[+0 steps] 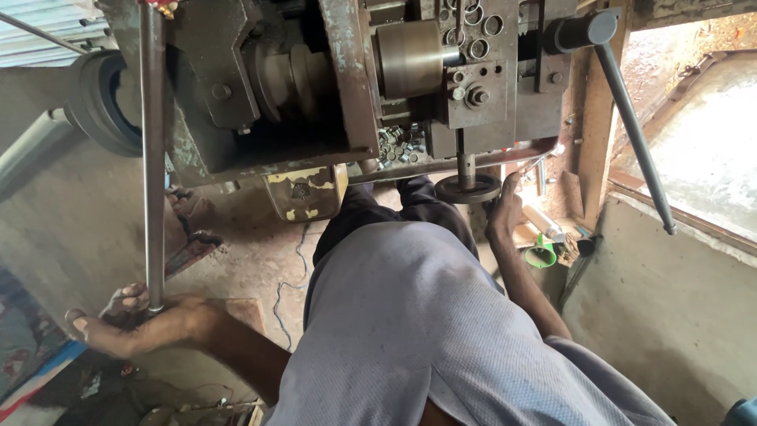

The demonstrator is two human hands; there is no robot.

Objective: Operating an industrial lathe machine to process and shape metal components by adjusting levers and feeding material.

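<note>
Head view, looking steeply down: the left hand [146, 319] is wrapped around the lower end of a long steel rod [152, 150], which is kept upright beside the heavy machine [315, 87], apparently so that it is steadied at its free end. The right hand [503, 209] is laid against the rim of a small round handwheel [468, 188] under the machine, fingers curled to it, as is suited to turning. Small metal rings [398, 146] are heaped on the machine's ledge, within reach. A long lever [631, 126] is left untouched at the right.
</note>
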